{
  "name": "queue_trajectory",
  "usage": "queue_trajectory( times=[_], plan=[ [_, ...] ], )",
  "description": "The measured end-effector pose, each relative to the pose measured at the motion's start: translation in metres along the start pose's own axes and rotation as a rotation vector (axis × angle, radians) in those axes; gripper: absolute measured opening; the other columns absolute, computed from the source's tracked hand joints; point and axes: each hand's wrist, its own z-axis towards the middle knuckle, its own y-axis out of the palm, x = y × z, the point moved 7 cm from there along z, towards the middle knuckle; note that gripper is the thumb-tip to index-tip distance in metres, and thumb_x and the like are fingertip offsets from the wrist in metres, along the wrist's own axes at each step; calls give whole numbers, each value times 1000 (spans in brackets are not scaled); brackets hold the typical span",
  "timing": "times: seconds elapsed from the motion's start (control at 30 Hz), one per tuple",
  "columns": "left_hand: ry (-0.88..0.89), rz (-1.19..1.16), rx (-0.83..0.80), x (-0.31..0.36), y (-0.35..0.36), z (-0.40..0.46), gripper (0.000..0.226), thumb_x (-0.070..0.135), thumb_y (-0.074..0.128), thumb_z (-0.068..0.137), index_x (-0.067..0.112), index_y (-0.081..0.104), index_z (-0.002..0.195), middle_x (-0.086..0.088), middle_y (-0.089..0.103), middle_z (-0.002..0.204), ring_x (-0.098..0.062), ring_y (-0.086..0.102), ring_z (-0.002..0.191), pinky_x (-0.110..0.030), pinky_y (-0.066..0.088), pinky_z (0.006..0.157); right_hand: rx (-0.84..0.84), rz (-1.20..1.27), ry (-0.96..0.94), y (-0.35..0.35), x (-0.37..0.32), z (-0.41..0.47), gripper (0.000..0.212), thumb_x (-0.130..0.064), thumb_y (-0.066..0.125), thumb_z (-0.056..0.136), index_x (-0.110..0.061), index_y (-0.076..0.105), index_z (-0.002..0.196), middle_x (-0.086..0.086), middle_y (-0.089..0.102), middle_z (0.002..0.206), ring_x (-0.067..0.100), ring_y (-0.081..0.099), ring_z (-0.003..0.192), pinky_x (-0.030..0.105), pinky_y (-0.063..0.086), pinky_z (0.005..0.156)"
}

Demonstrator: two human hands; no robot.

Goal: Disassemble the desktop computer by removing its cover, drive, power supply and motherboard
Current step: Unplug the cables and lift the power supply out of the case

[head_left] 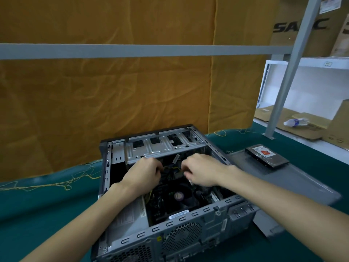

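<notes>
The desktop computer [170,195] lay on its side on the green worktop [47,205], cover [283,178] off beside it carrying the drive [267,155]. Both hands reached inside: the left hand [143,174] and right hand [202,172] each had a curled grip, apparently pinching yellow cables [171,168] to unplug them, probably for freeing the power supply [128,214].

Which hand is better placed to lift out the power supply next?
Probably the left hand: its forearm lies directly over the power supply; the right hand works the yellow wires across the case.
</notes>
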Motion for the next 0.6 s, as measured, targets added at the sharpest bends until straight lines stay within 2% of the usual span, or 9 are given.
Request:
queue_trajectory(
  times=[0.13,0.2,0.27,0.4,0.5,0.6],
  plan=[
    [-48,-11,-167,-10,12,7,31,19,54,97,22,71,122,-2,74,111,-18,69,93,-33,58,82,-165,163,-15,21,-9,35,30,-24,53,100,-21,61,129,16,63,128,36,62,111,43,54,87],
    [-68,-6,-220,-13,18,8,29,24,53,99,25,71,121,0,74,105,-18,69,90,-37,59,81,-229,164,-33,32,-10,48,43,-17,52,99,-26,55,140,18,60,134,37,62,115,38,53,83],
    [-84,13,-237,-16,21,7,27,28,51,100,28,72,117,2,73,98,-17,69,84,-38,59,79,-249,62,-66,41,-12,56,52,-13,54,96,-28,50,146,18,59,136,39,59,120,33,45,76],
    [-109,1,-240,-18,23,5,23,33,54,99,26,74,109,4,73,92,-15,68,81,-38,59,78,-131,-127,-114,41,-10,64,24,-28,65,94,-19,63,116,16,67,117,39,64,106,36,40,70],
    [-109,1,-224,-15,21,4,22,35,56,98,26,74,107,4,73,94,-15,68,82,-39,59,79,-80,-114,-52,41,2,64,26,-38,68,93,-22,64,112,13,69,117,37,65,107,40,45,76],
    [-112,0,-218,-15,20,3,21,35,56,98,27,74,107,4,73,93,-16,68,82,-40,59,79,-17,2,-8,38,6,64,26,-46,68,92,-26,68,108,9,71,111,34,66,105,37,45,76]
  ],
)
